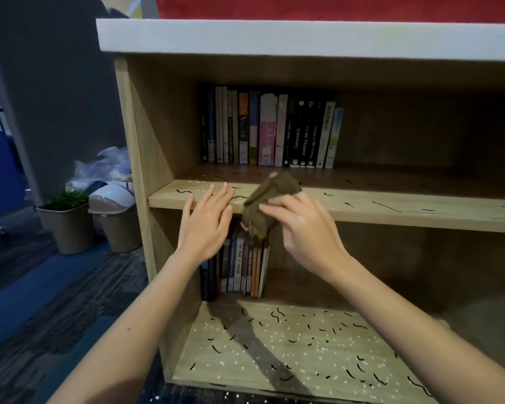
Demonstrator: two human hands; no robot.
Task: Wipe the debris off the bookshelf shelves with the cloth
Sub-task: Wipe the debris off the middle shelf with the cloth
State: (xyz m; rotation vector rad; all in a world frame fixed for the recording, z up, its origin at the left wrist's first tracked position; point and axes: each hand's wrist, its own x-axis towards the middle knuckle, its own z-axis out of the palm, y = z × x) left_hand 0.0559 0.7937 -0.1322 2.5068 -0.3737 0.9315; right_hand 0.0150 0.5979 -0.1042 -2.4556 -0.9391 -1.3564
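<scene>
A wooden bookshelf fills the view. Its middle shelf carries thin black strands and small white specks. The bottom shelf is strewn with many more of the same. My right hand grips a bunched olive-brown cloth at the front edge of the middle shelf. My left hand is flat with straight fingers, its fingertips at the shelf's front edge just left of the cloth. It holds nothing.
A row of books stands at the back of the middle shelf, another row on the bottom shelf. Left of the bookshelf on the carpet are a potted plant, a lidded bin and plastic bags.
</scene>
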